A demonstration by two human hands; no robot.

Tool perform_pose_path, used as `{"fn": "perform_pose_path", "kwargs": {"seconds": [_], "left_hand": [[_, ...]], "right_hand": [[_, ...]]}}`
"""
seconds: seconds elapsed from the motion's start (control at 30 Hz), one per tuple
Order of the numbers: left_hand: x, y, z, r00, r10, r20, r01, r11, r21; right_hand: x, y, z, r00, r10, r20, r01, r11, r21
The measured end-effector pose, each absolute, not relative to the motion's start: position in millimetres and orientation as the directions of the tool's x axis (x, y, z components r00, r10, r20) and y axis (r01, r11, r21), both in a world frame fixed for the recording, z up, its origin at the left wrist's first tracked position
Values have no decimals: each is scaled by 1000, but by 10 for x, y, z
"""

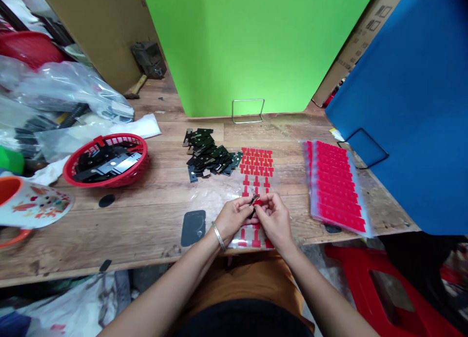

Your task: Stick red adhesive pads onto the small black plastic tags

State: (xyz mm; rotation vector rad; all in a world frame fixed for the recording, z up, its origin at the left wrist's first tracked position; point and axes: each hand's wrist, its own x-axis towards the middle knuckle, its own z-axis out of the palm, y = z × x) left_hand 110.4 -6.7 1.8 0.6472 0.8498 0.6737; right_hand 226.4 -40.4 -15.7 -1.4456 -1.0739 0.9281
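My left hand and my right hand meet over the near edge of the wooden table. Both pinch a small black part with a red sticker on it, held just above a clear sheet of red T-shaped stickers. A silver bangle sits on my left wrist. A pile of black parts lies beyond the sheet, to the left.
A stack of red sticker sheets lies at right. A red basket with black parts stands at left, a mug at far left. A dark pad lies near my left hand. Green and blue boards stand behind.
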Motion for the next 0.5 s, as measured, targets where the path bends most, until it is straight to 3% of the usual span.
{"fn": "perform_pose_path", "kwargs": {"seconds": [0.17,0.37,0.5], "left_hand": [[1147,-95,-9,401,793,-458,-269,580,769],[1146,-105,-37,415,786,-458,-256,584,771],[1133,-98,-55,433,775,-459,-251,593,765]], "right_hand": [[2230,-455,-91,283,959,21,157,-24,-987],[2286,-427,-17,339,910,237,407,85,-910],[2326,-363,-26,337,920,200,388,58,-920]]}}
